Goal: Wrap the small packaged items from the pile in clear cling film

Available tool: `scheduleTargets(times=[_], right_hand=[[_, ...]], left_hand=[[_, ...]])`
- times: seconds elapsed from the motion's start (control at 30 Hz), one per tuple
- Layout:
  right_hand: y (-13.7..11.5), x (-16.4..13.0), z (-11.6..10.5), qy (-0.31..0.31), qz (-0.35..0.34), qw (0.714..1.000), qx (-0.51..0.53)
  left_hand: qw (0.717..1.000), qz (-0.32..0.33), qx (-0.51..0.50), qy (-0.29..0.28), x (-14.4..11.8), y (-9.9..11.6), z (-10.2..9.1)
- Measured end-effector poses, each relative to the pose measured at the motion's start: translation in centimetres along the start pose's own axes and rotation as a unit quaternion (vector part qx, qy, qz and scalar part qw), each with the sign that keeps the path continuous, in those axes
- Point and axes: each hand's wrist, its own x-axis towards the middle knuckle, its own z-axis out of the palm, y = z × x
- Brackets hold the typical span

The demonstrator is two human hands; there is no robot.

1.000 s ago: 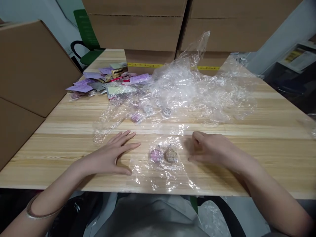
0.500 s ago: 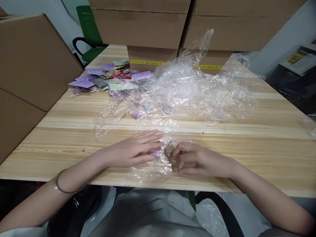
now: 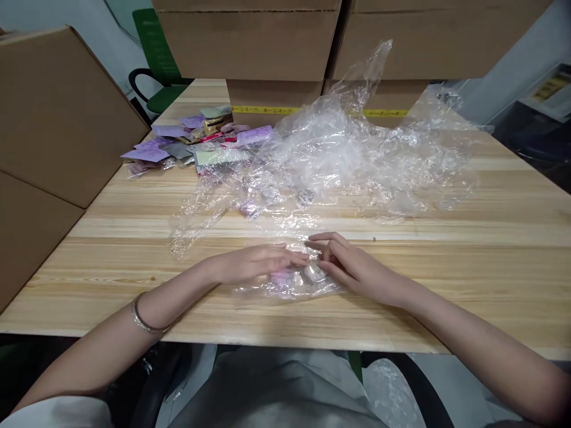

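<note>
A sheet of clear plastic film (image 3: 294,291) lies near the table's front edge, wrapped over several small things. Under it show a pinkish-purple piece (image 3: 282,277) and a small pale, shiny lump (image 3: 314,272). My left hand (image 3: 254,263) rests flat across the film from the left, fingers stretched out and holding nothing. From the right, my right hand (image 3: 348,261) touches the film beside the pale lump. Its index finger is extended, and the other fingers are bent and apart. The film beneath both hands is partly hidden.
A large crumpled heap of clear film (image 3: 321,142) spreads over the middle of the wooden table (image 3: 111,255). Small purple, gold and red packets (image 3: 151,148) are piled at the back left. Cardboard boxes (image 3: 44,113) stand left and behind. A green chair (image 3: 156,53) is beyond.
The film's near edge has moved away from me, over the small things. My left hand has shifted right. My right hand has loosened its curl and extended its index finger.
</note>
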Motion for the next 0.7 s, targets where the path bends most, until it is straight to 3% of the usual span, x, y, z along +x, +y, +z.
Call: scheduleTargets(times=[0.13,0.27,0.37,0.5,0.7], right_hand=[[0.5,0.3,0.3,-0.007,0.006,1.0,-0.027],[0.4,0.4,0.4,0.016,0.004,0.999,-0.033],[0.3,0.5,0.6,0.024,0.005,0.999,-0.043],[0.1,0.5,1.0,0.039,0.009,0.998,-0.053],[0.4,0.6,1.6,0.075,-0.006,0.992,-0.099]], left_hand=[[0.991,-0.022,0.123,0.049,-0.9,1.2,0.2],[0.957,-0.031,0.273,0.099,-2.8,2.4,0.1],[0.934,0.01,0.342,0.103,-3.2,2.2,0.4],[0.909,0.069,0.406,0.063,-2.3,1.1,2.0],[0.898,0.054,0.43,0.079,-1.2,0.2,4.0]])
